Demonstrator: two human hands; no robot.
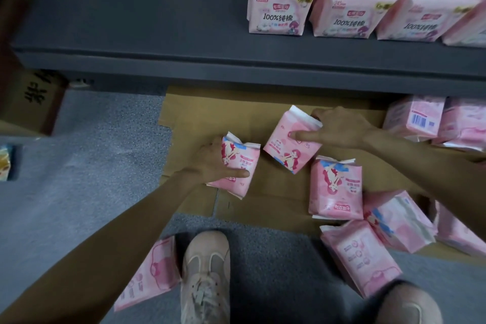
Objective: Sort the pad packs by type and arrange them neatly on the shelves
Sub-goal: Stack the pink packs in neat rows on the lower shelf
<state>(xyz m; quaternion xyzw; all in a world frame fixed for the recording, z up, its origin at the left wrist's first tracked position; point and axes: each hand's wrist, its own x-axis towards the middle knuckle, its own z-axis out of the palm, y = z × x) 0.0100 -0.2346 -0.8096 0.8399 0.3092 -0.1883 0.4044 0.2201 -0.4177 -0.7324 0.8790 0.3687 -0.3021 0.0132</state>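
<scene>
Our left hand (pixel 214 163) grasped a pink pack (pixel 236 166) near the cardboard sheet's (pixel 210 108) left edge, our right hand (pixel 339 127) gripped a tilted pack (pixel 289 144) mid-sheet, shelf (pixel 131 21) above

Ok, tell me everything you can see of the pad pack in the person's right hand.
The pad pack is a soft, glossy pink plastic pouch printed with a red-haired cartoon figure and small text, its white crimped seam at the top end. It sits tilted, the seam end leaning away toward the shelf, over the flattened cardboard on the floor. The right hand grips its upper right side, thumb across the front. It looks full and sealed and touches no other pack.
</scene>
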